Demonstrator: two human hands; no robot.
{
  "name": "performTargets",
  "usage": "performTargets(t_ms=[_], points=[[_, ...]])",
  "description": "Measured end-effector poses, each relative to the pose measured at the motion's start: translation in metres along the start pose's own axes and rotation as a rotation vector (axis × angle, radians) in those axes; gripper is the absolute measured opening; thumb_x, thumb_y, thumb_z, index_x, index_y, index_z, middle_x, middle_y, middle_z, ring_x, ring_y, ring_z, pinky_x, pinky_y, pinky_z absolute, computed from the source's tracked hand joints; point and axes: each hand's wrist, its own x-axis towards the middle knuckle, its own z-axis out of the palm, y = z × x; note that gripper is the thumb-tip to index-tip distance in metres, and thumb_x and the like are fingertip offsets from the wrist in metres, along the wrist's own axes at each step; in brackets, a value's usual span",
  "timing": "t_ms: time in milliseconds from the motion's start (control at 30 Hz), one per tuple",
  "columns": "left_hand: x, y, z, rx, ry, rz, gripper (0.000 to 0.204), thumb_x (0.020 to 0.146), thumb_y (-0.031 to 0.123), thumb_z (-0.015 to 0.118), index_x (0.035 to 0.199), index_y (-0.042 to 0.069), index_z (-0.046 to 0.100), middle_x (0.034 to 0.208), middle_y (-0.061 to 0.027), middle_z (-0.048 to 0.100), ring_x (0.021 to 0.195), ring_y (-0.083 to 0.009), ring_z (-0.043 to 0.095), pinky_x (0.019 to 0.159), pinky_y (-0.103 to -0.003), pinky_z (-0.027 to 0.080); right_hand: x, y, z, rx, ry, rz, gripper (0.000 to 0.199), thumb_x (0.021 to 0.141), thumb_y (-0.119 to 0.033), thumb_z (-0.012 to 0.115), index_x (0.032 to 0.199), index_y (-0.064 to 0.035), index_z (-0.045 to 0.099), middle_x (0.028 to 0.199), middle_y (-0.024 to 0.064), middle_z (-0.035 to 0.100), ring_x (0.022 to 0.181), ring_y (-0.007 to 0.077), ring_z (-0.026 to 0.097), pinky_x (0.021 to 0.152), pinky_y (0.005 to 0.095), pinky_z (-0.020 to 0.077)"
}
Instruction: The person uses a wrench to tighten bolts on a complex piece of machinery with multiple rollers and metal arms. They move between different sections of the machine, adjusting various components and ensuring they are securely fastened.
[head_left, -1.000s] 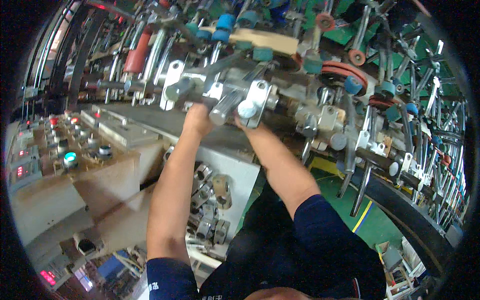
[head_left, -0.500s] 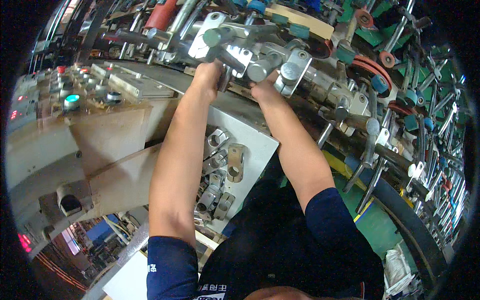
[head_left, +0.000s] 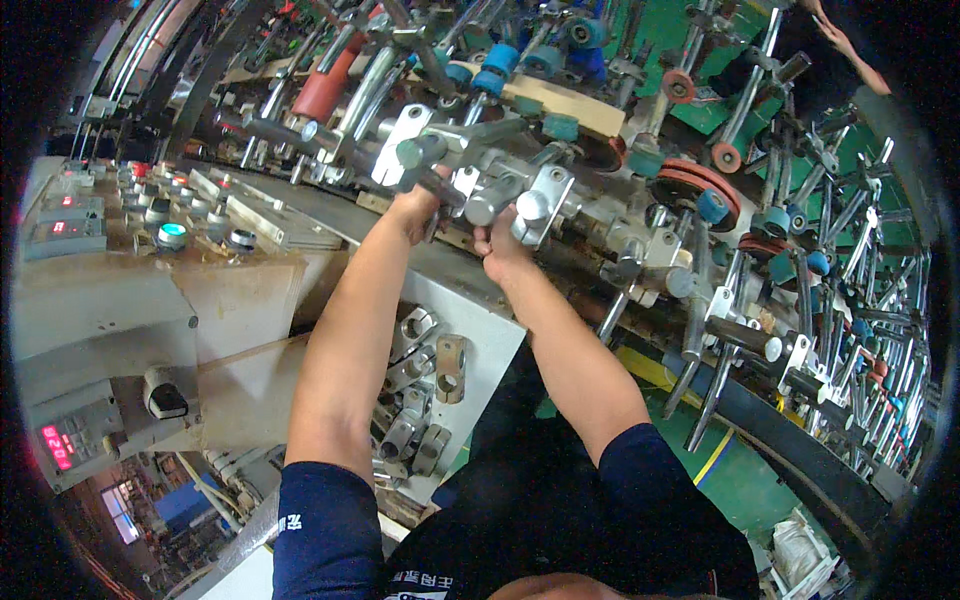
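My left hand point(head_left: 416, 212) reaches in among metal rods and clamp blocks on the machine. Its fingers are mostly hidden by a short dark metal rod point(head_left: 444, 192) that it touches. Close by on the right, my right hand point(head_left: 507, 250) is under a silver clamp block point(head_left: 547, 203), its visible fingers curled. What lies inside those fingers is hidden. A round metal bar end point(head_left: 481, 210) sticks out between the two hands. Another silver clamp block point(head_left: 402, 143) is fixed just above my left hand.
Several loose metal clamps point(head_left: 451, 370) lie on a white panel point(head_left: 487, 350) below my hands. On the left stands a control panel with a lit green button point(head_left: 172, 236). Rods with blue and red rollers point(head_left: 690, 190) crowd the right. Another person's arm point(head_left: 845, 45) shows at top right.
The view has shifted, so machine and hands sit lower and further left in the picture. More of my right hand's curled fingers shows. Another person's arm has come into view at top right.
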Motion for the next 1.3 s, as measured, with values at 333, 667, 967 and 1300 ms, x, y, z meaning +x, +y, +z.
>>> performTargets(t_ms=[333, 667, 967, 1300], points=[[0.032, 0.003, 0.006, -0.116, -0.036, 0.192, 0.036, 0.087, 0.044, 0.074, 0.101, 0.012, 0.065, 0.083, -0.0018, 0.066, 0.068, -0.0152, 0.061, 0.054, -0.032, 0.045, 0.04, 0.031, -0.002, -0.44, 0.198, -0.049, 0.054, 0.097, -0.044, 0.059, 0.136, -0.0087, 0.046, 0.131, 0.0076, 0.05, 0.117, 0.0219, 0.045, 0.098, 0.0381, 0.0364], [0.011, -0.004, 0.015, -0.184, 0.016, 0.176, 0.03, 0.094, 0.038, 0.069, 0.105, 0.01, 0.07, 0.095, -0.0035, 0.071, 0.073, -0.018, 0.064, 0.067, -0.034, 0.052, 0.017, 0.003, 0.0, -0.521, 0.161, -0.292, 0.052, 0.092, -0.039, 0.068, 0.13, -0.0106, 0.046, 0.108, 0.0032, 0.054, 0.095, 0.0165, 0.049, 0.081, 0.0337, 0.0397], [-0.019, 0.004, 0.026, -0.116, 0.042, 0.234, 0.043, 0.089, 0.054, 0.067, 0.106, 0.014, 0.063, 0.086, -0.0036, 0.064, 0.069, -0.0199, 0.059, 0.055, -0.035, 0.044, -0.036, -0.021, -0.002, -0.523, 0.037, -0.02, 0.024, 0.097, -0.029, 0.059, 0.094, -0.0051, 0.058, 0.082, 0.0063, 0.06, 0.055, 0.0101, 0.047, 0.046, 0.0256, 0.0327], [-0.001, 0.008, 0.019, -0.186, -0.075, 0.176, 0.059, 0.088, 0.055, 0.069, 0.119, 0.006, 0.062, 0.107, -0.0119, 0.07, 0.088, -0.0268, 0.067, 0.076, -0.043, 0.053, -0.034, -0.028, 0.026, -0.274, -0.033, -0.056, 0.029, 0.088, -0.031, 0.078, 0.094, -0.0094, 0.058, 0.079, 0.001, 0.059, 0.049, 0.0082, 0.047, 0.038, 0.0242, 0.0299]])
